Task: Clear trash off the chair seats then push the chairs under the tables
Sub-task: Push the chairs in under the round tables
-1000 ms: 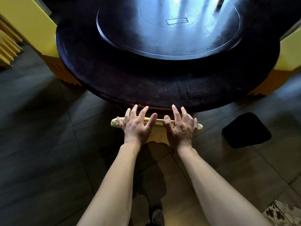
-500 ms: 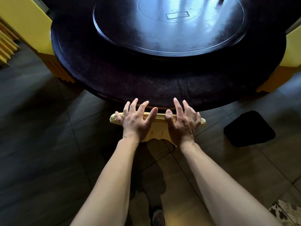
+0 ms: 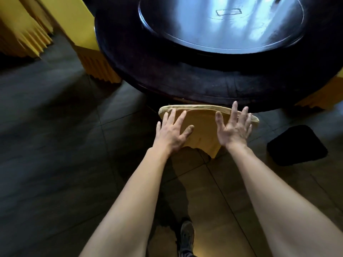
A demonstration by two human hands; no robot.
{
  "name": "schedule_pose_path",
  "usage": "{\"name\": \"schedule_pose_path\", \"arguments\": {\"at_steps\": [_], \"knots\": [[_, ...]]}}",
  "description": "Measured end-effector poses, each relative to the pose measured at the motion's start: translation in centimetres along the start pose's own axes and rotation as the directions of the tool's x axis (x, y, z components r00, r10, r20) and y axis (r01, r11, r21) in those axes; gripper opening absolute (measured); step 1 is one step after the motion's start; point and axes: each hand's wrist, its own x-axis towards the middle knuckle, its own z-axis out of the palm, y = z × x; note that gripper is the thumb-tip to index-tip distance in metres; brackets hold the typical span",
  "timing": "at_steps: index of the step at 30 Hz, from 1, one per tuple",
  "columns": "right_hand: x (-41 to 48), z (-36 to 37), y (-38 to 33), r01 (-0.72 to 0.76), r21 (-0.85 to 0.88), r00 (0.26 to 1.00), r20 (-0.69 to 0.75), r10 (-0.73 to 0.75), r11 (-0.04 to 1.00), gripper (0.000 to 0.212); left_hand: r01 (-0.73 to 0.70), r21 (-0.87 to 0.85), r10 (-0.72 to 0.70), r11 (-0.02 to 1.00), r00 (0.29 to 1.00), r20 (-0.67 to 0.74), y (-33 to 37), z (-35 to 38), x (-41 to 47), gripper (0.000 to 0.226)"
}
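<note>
Hands first, in the head view: the left hand lies flat on the back of the yellow chair, fingers straight and spread, gripping nothing. The right hand is likewise open, fingers splayed over the back's right top edge; whether its palm presses the chair cannot be told. The top of the back sits just at the edge of the round dark table. The seat is hidden beneath, so trash on it cannot be checked.

The push looks nearly finished. To end it well, press evenly with both palms, square to the table, so the chair runs straight and does not twist. Stop as the back meets the rim. A black pad lies on the floor to the right, apart from the chair.
</note>
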Motion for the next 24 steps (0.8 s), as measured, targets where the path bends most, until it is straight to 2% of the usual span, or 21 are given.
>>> {"name": "schedule_pose_path", "arguments": {"at_steps": [5,7,9,14,19,24], "knots": [[-6.6,1.8,-6.3,0.022,-0.009,0.996,0.082,-0.021,1.000,0.087,0.149,0.047,-0.146,0.988,0.987,-0.070,-8.4,-4.5,-8.8,0.069],[-10.6,2.7,-10.6,0.163,-0.080,0.979,0.136,-0.151,0.983,0.087,0.216,0.058,-0.206,0.975,0.968,-0.142,-12.7,-7.1,-13.2,0.069],[-15.3,3.9,-15.9,0.328,-0.122,0.936,0.174,-0.305,0.937,0.084,0.270,0.077,-0.248,0.960,0.943,-0.221,-17.1,-10.0,-18.0,0.068],[-27.8,6.3,-29.5,0.571,-0.100,0.814,0.196,-0.547,0.815,0.085,0.418,0.124,-0.344,0.900,0.855,-0.389,-27.9,-16.5,-29.9,0.069],[-36.9,7.9,-40.0,0.699,-0.070,0.708,0.210,-0.674,0.712,0.088,0.526,0.106,-0.429,0.844,0.780,-0.456,-36.2,-21.9,-39.0,0.075],[-41.4,9.3,-48.3,0.777,-0.085,0.628,0.185,-0.756,0.624,0.088,0.569,0.071,-0.464,0.819,0.730,-0.502,-42.4,-26.5,-42.9,0.078]]}}
